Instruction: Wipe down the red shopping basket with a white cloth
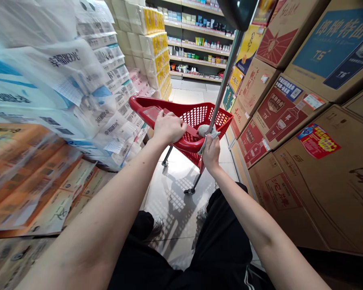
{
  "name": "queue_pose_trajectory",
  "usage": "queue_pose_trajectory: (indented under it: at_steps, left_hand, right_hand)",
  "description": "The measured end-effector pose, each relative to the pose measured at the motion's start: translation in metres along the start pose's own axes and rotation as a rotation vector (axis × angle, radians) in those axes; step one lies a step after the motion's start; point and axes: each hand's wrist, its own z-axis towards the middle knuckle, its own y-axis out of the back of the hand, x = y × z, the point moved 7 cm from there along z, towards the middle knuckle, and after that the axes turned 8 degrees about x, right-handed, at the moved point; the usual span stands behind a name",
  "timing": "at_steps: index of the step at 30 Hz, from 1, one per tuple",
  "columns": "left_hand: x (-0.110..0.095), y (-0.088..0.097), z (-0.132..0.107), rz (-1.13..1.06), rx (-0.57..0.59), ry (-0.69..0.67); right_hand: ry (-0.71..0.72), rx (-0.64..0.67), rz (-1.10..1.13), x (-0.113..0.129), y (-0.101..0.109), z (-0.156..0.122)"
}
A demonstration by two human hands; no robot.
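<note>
A red plastic shopping cart (210, 110) with a perforated basket stands in front of me on thin legs with casters. My left hand (169, 128) is wrapped over the cart's red handle (148, 114) near its middle. At the handle's right end, my right hand (211, 153) grips a grey cloth (206, 131) and the lower part of a slanting metal pole (226, 76). The pole rises to a dark piece (237, 12) at the top edge, whose kind I cannot make out. Part of the cloth is hidden behind the pole and my fingers.
Stacks of wrapped paper packs (78, 68) line the left side, with orange-tinted packs (24, 169) lower down. Printed cardboard boxes (308, 133) are piled on the right. Ahead, shelves (196, 40) hold small goods. Pale floor tiles (181, 94) run between them.
</note>
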Motion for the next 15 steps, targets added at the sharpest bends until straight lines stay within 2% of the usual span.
queue_pose_trajectory:
  at_steps: [6,11,15]
  left_hand:
    - [0.001,0.0,-0.002,-0.021,-0.015,0.019]
    - [0.001,0.0,-0.001,-0.019,-0.015,0.023]
    - [0.001,0.001,-0.001,-0.016,-0.02,0.028]
  right_hand:
    - [0.049,-0.024,-0.015,0.005,0.001,-0.025]
    - [0.125,-0.03,-0.139,0.009,0.002,-0.033]
    - [0.192,-0.063,-0.13,0.01,0.009,-0.036]
